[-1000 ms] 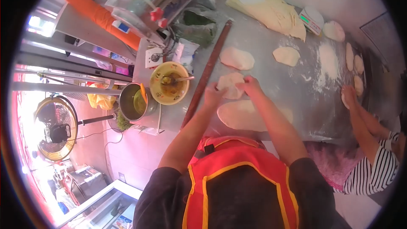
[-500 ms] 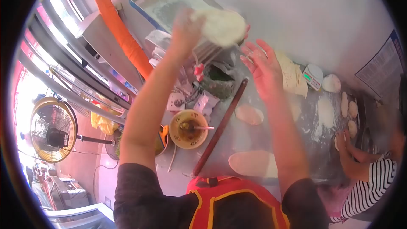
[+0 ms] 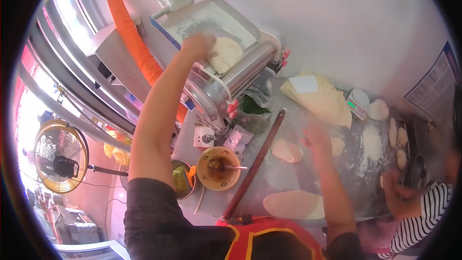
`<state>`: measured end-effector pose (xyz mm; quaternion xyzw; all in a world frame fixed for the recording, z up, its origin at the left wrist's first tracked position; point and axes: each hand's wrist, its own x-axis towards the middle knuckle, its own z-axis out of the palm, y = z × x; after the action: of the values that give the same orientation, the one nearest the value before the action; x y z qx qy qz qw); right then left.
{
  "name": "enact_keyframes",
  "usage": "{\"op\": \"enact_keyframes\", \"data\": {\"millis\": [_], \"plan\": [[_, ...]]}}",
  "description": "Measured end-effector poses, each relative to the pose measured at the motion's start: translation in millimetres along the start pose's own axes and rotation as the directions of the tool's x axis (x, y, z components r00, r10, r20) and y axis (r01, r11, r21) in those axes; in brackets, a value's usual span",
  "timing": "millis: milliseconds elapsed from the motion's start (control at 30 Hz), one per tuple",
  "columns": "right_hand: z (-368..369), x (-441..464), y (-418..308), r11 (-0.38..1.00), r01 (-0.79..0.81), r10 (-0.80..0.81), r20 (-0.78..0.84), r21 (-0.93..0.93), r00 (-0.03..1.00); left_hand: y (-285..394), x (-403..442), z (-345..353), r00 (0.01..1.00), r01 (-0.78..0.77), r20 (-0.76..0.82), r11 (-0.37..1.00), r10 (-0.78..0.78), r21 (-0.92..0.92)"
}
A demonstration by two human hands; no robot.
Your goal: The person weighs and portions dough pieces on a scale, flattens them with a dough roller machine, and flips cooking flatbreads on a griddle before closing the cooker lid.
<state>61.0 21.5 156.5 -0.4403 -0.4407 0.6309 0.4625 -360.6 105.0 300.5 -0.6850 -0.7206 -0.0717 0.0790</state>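
My left hand (image 3: 198, 48) is at the left edge of a flat round of dough (image 3: 227, 54), its fingers closed on that edge. The dough rests on the floured tray (image 3: 245, 31) of a dough sheeter, beside its steel roller (image 3: 252, 65). Over the worktop, my right hand (image 3: 316, 138) is smeared by motion. It is between one dough piece (image 3: 287, 150) and another (image 3: 338, 146), and I cannot make out its fingers. A long flattened dough sheet (image 3: 291, 204) lies near the front edge, partly behind my right forearm.
A dark rolling rod (image 3: 255, 161) lies across the worktop. Left of it stand a bowl with a spoon (image 3: 219, 185) and a pot (image 3: 179, 192). A scale (image 3: 357, 102) sits by a cloth-like cover (image 3: 322, 101). At right, a co-worker's hands (image 3: 397, 188) are near small dough pieces (image 3: 401, 159).
My left hand has lowered the dough from the air onto the sheeter's tray. My right hand has moved away from the dough, down and right over the worktop.
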Motion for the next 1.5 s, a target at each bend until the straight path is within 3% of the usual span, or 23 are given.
{"op": "enact_keyframes", "data": {"millis": [100, 200, 400, 500, 600, 700, 800, 1000, 1100, 1300, 1500], "plan": [[2, 0, 4, 1.000, -0.009, 0.008, -0.017, -0.014, 1.000, 16, 8, 17, 0.999, 0.015, 0.030, 0.997, -0.017, 0.081], [12, 8, 9, 0.998, -0.047, 0.050, 0.083, -0.035, 0.995, 11, 2, 19, 1.000, 0.001, 0.020, 0.998, 0.000, -0.059], [66, 35, 1, 0.992, -0.116, 0.124, 0.194, -0.053, 0.973, 22, -9, 24, 0.980, -0.074, -0.180, 0.997, 0.079, 0.034], [95, 56, 0, 0.991, -0.130, 0.129, 0.278, -0.014, 0.952, 41, -15, 9, 0.997, 0.072, -0.023, 0.997, -0.071, 0.020], [121, 87, 18, 0.952, -0.248, 0.176, 0.342, 0.180, 0.923, 32, -13, 24, 0.987, -0.085, -0.134, 0.995, 0.092, 0.056], [147, 111, 36, 0.864, -0.365, 0.220, 0.392, 0.347, 0.893, 30, -13, 23, 0.978, -0.148, -0.126, 0.980, 0.165, 0.135], [170, 129, 51, 0.769, -0.454, 0.275, 0.407, 0.450, 0.871, 37, -16, 14, 0.990, -0.111, -0.071, 0.984, 0.122, 0.137], [200, 139, 49, 0.509, -0.542, 0.304, 0.450, 0.668, 0.840, 35, -14, 20, 0.985, -0.100, -0.132, 0.991, 0.110, 0.084], [207, 145, 57, 0.491, -0.549, 0.317, 0.449, 0.676, 0.836, 35, -14, 19, 0.987, -0.108, -0.114, 0.991, 0.116, 0.075], [211, 147, 80, 0.338, -0.413, 0.170, 0.377, 0.846, 0.911, 36, -13, 19, 0.983, -0.127, -0.118, 0.987, 0.138, 0.096], [216, 148, 73, 0.326, -0.450, 0.054, 0.459, 0.831, 0.887, 36, -15, 19, 0.975, -0.147, -0.160, 0.986, 0.157, 0.072]]}}
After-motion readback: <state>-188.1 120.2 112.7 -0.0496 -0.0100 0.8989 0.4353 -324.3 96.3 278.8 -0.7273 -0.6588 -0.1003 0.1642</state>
